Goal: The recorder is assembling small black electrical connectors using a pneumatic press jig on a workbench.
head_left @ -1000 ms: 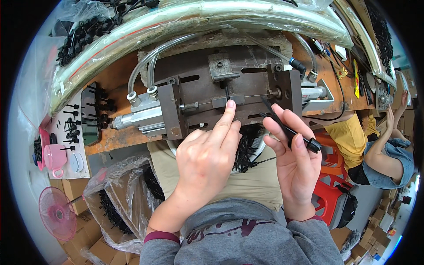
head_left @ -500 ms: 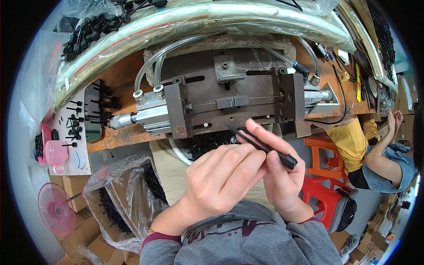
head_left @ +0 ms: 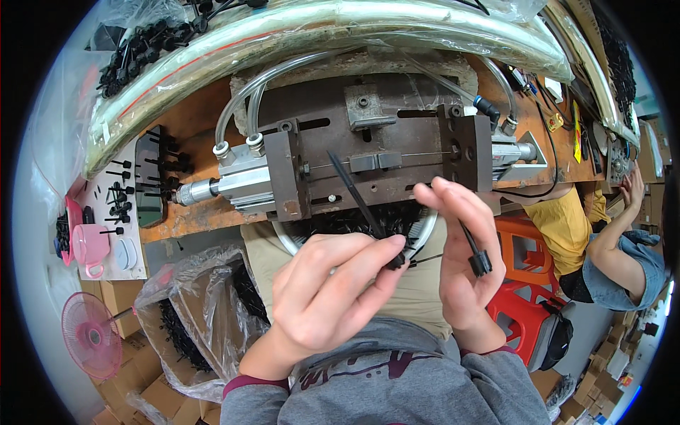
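On the tabletop, a fixture sits between a left cylinder and a right cylinder, a bundle behind it. Before it, the left hand holds one rod, the right hand another rod. A mug stands far left.

Your two slim, knob-ended plastic sticks are solid black. Your long-sleeved fabric top is grey with a maroon print and maroon cuffs; your cloth trousers are plain beige. The slotted metal fixture is dark brown, the round caged fan pink.
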The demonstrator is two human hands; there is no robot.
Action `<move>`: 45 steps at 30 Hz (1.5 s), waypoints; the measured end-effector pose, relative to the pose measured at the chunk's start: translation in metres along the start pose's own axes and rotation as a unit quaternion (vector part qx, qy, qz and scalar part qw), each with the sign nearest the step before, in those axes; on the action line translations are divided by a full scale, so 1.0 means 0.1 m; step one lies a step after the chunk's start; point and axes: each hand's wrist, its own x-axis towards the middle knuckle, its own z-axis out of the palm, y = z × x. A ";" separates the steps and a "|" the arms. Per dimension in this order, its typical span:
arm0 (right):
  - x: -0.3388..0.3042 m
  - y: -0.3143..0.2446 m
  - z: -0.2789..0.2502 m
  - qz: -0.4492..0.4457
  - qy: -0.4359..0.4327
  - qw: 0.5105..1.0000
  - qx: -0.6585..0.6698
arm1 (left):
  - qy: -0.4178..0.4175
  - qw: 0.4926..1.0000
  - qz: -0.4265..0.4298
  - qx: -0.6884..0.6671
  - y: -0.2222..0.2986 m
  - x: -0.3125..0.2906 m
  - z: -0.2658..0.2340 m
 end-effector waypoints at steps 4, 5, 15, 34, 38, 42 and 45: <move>0.02 -0.01 0.01 -0.018 -0.014 0.999 0.035 | -0.004 1.000 0.005 0.000 -0.06 -0.05 -0.03; 0.03 -0.02 0.01 -0.020 -0.023 0.999 0.020 | -0.004 1.000 0.012 0.007 -0.08 -0.06 -0.04; 0.13 0.06 0.08 -0.092 -0.122 0.947 -0.281 | 0.019 1.000 -0.010 -0.019 -0.19 -0.18 -0.09; 0.25 0.10 0.17 -0.128 -0.179 0.852 -0.474 | 0.009 0.998 -0.030 -0.047 -0.21 -0.21 -0.08; 0.25 0.11 0.17 -0.126 -0.179 0.854 -0.472 | -0.001 0.999 -0.025 -0.046 -0.22 -0.18 -0.09; 0.26 0.09 0.17 -0.122 -0.181 0.857 -0.466 | -0.001 0.998 -0.025 -0.052 -0.21 -0.18 -0.10; 0.26 0.09 0.16 -0.122 -0.181 0.857 -0.467 | -0.006 0.998 -0.027 -0.056 -0.20 -0.19 -0.11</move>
